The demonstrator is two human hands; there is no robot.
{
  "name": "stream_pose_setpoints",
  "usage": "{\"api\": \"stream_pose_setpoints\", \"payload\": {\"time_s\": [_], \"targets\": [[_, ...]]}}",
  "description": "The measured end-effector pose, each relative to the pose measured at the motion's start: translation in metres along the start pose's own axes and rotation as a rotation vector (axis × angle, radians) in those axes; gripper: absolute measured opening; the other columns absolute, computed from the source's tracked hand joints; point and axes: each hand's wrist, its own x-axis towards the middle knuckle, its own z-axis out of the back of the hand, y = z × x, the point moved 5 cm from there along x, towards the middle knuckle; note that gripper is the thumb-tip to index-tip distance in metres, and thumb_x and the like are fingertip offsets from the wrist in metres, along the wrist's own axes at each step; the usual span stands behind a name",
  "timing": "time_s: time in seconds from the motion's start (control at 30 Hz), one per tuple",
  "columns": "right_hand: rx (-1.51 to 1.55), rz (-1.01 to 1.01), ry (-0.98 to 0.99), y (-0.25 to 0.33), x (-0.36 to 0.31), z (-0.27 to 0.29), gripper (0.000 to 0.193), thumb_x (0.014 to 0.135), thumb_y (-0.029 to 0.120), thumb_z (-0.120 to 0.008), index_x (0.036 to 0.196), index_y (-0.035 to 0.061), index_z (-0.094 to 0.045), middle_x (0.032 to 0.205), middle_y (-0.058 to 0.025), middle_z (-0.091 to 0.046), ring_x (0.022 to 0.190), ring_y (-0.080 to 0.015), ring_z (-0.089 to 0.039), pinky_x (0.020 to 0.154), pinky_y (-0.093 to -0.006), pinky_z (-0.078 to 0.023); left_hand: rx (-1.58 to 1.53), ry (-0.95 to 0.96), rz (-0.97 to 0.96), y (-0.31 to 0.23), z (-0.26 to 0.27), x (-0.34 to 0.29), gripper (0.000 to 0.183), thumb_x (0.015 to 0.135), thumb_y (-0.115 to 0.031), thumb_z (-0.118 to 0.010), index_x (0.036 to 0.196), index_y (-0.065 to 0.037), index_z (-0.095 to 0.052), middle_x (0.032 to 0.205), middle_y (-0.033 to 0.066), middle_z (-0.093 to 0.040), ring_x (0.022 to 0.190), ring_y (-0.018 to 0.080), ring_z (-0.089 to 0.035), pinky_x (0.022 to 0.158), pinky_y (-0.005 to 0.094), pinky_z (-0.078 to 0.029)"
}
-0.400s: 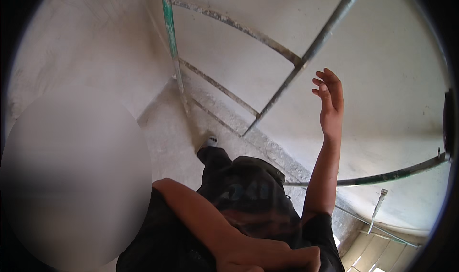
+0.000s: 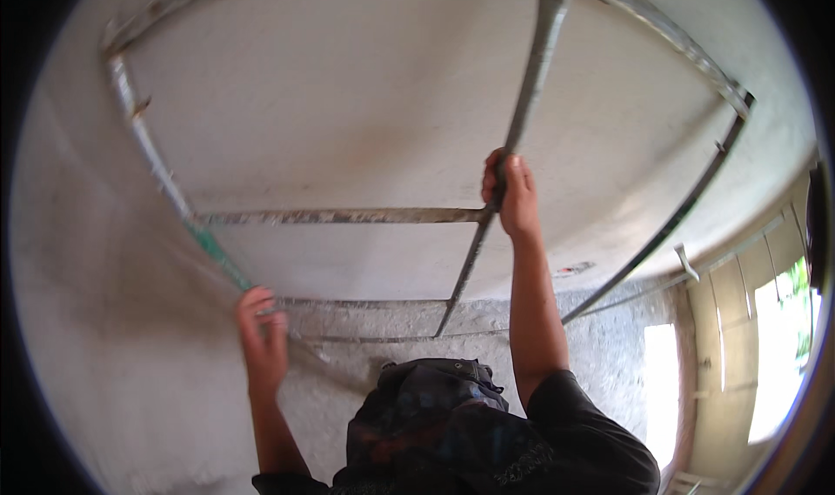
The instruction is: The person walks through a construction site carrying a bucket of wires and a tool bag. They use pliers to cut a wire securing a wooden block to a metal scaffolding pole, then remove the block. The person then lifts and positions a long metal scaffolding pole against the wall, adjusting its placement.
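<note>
A grey metal scaffold frame with worn green paint on its left upright stands before me, by the pale wall. My right hand is closed round its middle upright, just above the joint with a crossbar. Lower and to the left, my left hand is at the green part of the left upright, its fingers bent round the tube and slightly blurred. The foot of the frame reaches down towards the rough base of the wall.
A pale plastered wall fills the far side. Concrete floor lies below. At the right are a light slatted panel and a bright opening with greenery. A dark curved upright stands right of my right arm.
My right hand, open and off the frame before, now grips the middle upright. My left hand has gone from low across my body to the left upright. The view has turned towards the frame.
</note>
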Motion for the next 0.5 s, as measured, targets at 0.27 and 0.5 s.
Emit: {"api": "stream_pose_setpoints", "payload": {"time_s": [0.27,0.5], "targets": [[-0.040,-0.060,0.042,-0.004,0.001,-0.029,0.044,0.106,0.046,-0.044,0.087,0.0074,-0.054,0.063,0.0030,-0.046,0.051,-0.0053,-0.043,0.048,-0.0231,-0.036,0.434,-0.488,0.011,0.203,0.106,0.129,0.063,0.105,-0.052,-0.041,0.135,0.003,-0.047,0.116,0.0186,-0.057,0.104,0.0311,-0.058,0.092,0.0396,-0.047],[-0.059,-0.031,-0.046,0.015,-0.008,-0.018,0.043,0.106,0.046,-0.045,0.084,0.0096,-0.051,0.063,0.0045,-0.044,0.051,-0.0050,-0.040,0.047,-0.0233,-0.035,0.280,-0.382,0.103,0.217,0.029,0.212,0.064,0.104,-0.054,-0.038,0.134,0.002,-0.047,0.110,0.0170,-0.056,0.098,0.0295,-0.056,0.088,0.0391,-0.047]]}}
